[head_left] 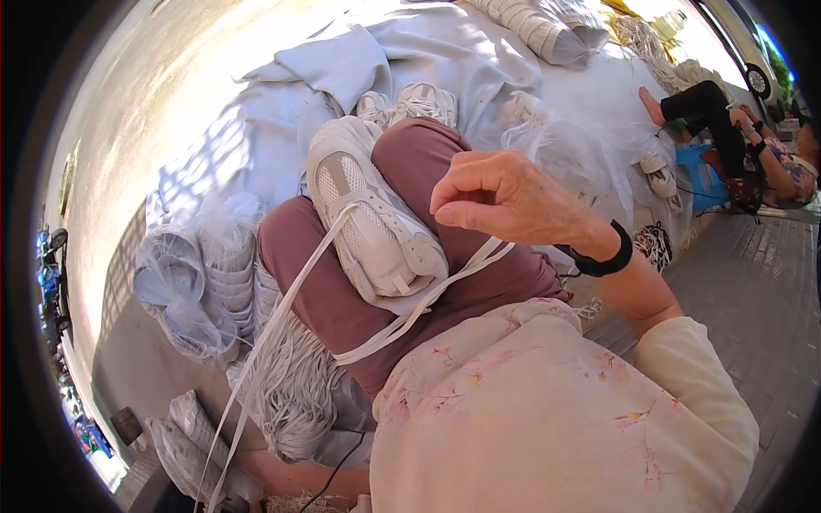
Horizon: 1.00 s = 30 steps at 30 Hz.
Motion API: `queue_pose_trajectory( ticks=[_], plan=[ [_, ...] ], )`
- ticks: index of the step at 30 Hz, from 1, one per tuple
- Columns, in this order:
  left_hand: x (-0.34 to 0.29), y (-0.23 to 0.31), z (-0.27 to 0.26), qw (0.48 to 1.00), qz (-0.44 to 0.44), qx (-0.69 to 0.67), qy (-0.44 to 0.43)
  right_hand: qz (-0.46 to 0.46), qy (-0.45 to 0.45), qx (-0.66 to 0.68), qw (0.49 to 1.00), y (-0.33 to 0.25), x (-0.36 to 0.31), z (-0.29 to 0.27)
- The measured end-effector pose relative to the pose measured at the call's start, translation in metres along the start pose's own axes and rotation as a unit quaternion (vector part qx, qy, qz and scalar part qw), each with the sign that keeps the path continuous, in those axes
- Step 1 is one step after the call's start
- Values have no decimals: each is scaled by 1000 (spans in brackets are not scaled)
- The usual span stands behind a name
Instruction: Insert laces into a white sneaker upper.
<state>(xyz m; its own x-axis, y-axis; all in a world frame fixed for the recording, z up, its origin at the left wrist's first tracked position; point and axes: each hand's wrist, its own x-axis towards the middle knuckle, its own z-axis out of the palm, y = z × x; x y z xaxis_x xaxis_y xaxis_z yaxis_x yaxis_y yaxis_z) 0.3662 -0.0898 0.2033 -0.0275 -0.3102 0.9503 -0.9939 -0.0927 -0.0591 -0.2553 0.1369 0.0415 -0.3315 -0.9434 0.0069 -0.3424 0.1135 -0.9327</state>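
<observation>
A white and beige mesh sneaker point(376, 231) lies across my lap, its toe pointing away from me. A long white shoelace point(295, 278) comes out near the front eyelets and runs down to the lower left edge. My right hand point(505, 198) is raised to the right of the sneaker, its fingers curled in and the thumb pressed against them. Whatever it may hold is hidden. White strands point(410, 321) lie over my thighs at the shoe's near end and pass below that hand. Only my left forearm point(299, 480) shows at the lower edge; the hand itself is out of sight.
More white shoes point(425, 104) sit beyond my knees on a pale sheet point(299, 77). At left are bagged white shoe parts point(192, 286) and a bundle of white laces point(295, 385). Clear plastic point(564, 145) spreads at right; another person point(727, 128) sits farther off beside a blue stool point(701, 175).
</observation>
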Motion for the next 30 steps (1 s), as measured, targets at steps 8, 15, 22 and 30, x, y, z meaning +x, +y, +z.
queue_pose_trajectory(
  ticks=[8, 15, 22, 30],
  plan=[
    [-4, 65, 6, 823, -166, -537, -79, -42, -25, -76, 996, 0, 2, 33],
    [-106, 254, -20, 450, -244, -723, -465, -116, 12, 36, 993, -40, 29, 50],
    [-159, 411, -82, 296, -84, -694, -651, -79, 26, 42, 996, -36, 24, 49],
    [-177, 421, -81, 363, -17, -675, -642, -59, -37, 125, 990, -20, 26, 49]
  ],
)
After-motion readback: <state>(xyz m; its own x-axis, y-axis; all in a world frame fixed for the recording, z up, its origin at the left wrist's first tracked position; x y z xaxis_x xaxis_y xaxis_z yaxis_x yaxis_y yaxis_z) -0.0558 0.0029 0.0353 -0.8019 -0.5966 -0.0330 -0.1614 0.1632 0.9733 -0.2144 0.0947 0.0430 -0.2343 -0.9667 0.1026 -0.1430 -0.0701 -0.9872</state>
